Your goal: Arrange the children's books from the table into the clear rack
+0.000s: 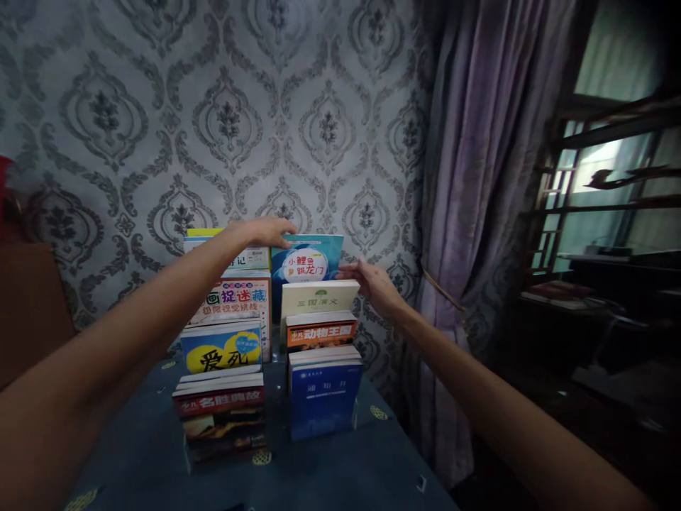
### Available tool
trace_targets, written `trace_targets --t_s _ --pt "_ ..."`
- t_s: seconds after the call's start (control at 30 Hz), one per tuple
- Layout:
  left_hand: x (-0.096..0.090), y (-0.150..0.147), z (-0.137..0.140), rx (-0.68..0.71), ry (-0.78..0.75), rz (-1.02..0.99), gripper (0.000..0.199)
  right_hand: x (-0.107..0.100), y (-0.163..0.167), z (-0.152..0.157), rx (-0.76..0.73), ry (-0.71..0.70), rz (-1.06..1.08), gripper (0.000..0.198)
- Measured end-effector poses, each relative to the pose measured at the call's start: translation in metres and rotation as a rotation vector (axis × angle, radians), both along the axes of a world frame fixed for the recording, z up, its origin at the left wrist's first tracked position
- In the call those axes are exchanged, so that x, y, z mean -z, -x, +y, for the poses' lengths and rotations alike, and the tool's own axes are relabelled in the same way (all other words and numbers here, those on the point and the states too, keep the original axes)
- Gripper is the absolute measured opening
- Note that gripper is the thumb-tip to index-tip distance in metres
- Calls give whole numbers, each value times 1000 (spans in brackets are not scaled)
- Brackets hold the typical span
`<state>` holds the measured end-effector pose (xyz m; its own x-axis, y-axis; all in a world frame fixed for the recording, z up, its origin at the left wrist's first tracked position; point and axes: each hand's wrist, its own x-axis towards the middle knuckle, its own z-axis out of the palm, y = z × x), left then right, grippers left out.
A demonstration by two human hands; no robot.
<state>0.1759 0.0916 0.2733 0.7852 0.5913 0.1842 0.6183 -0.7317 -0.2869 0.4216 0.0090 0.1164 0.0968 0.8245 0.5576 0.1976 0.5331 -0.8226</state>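
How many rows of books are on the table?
2: the left row and the right row, with left hand and right hand at its rear teal book. Books within each row may be hidden.

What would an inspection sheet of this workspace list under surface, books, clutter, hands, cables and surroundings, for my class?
Surface: dark blue tabletop with yellowish motifs.
Books: teal paper book upright behind a cream paper book in the right row; a red and dark paper book fronts the left row.
Clutter: brown boxy object at left edge.
Hands: left hand at the teal book's top left corner, right hand at its right edge; grip unclear.
Cables: nothing seen.
Surroundings: grey patterned wall; purple fabric curtain.
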Motion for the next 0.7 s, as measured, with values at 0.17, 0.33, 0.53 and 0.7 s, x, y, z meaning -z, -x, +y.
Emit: trace_targets --t_s 0.17,0.33,0.53,0.7 --pt "4 2 0 -16 18 -44 53 13 13 -19 -216 102 -41 51" --pt "7 4 -2 -14 8 -48 50 21 23 1 -271 207 164 41" --pt "9 3 -4 -57 -23 -60 51 6 25 13 -229 56 268 44" --pt "8 2 -1 -8 24 -69 55 -5 1 1 -211 -1 205 46"
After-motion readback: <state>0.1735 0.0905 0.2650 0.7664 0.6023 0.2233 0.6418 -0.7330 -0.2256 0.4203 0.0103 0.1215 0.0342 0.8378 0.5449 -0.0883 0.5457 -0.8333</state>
